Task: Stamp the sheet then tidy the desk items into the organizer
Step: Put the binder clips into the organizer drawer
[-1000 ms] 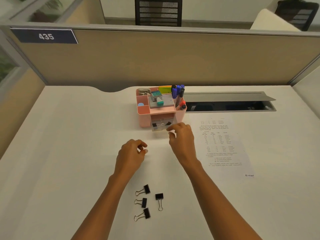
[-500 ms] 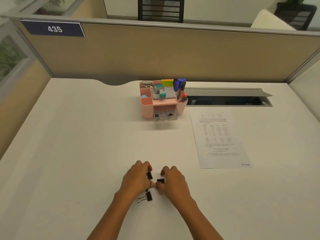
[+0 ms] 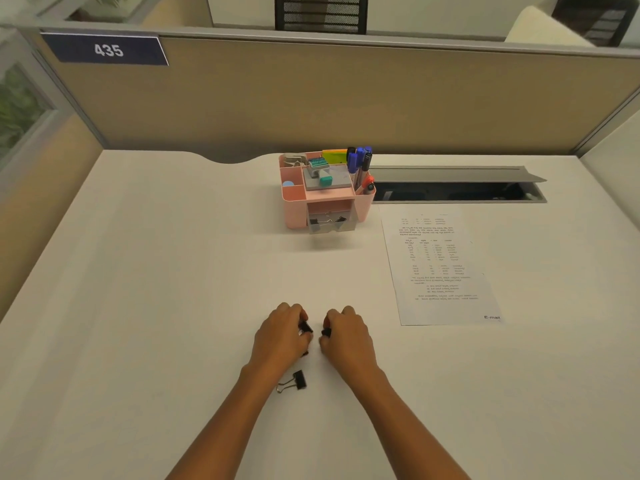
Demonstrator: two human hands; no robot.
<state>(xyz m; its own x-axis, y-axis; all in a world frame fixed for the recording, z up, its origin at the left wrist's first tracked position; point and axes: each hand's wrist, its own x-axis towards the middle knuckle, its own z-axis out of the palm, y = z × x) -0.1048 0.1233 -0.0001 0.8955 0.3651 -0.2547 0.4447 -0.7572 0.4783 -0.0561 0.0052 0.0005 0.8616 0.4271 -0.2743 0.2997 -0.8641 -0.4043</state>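
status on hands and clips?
Left hand and right hand each pinching a binder clip. One loose clip on desk. Organizer drawer open, path clear.

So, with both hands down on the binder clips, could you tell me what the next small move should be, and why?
Probably lift both hands and carry their clips to the open drawer of the pink organizer. The left hand and the right hand each pinch a black binder clip, and the drawer, already holding clips, stands pulled out. One loose clip lies by the left wrist for the next trip.

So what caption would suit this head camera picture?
Both hands, left hand and right hand, pinch black binder clips off the desk near a pink organizer.
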